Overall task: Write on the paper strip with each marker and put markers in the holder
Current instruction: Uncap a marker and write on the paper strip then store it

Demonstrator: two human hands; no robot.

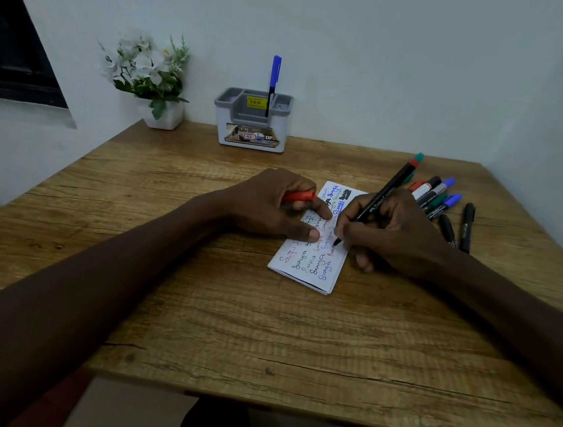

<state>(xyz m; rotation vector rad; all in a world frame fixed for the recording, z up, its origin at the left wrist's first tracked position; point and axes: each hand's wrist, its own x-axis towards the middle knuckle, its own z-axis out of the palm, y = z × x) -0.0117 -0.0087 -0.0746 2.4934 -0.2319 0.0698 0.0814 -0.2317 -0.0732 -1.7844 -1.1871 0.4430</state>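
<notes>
A folded white paper strip (309, 267) covered in coloured handwriting lies on the wooden table (195, 308). My right hand (395, 234) grips a black marker with a red end (383, 195), its tip touching the paper. My left hand (270, 203) rests on the strip, pinning it down, and holds a red cap (297, 196) in its fingers. A grey and white holder (252, 121) stands at the back against the wall with one blue marker (274, 78) upright in it.
A pile of several markers (443, 201) with blue, green, red and black caps lies right of the paper. A white pot of artificial flowers (149, 76) stands back left. Walls close the back and right; a dark window is at left.
</notes>
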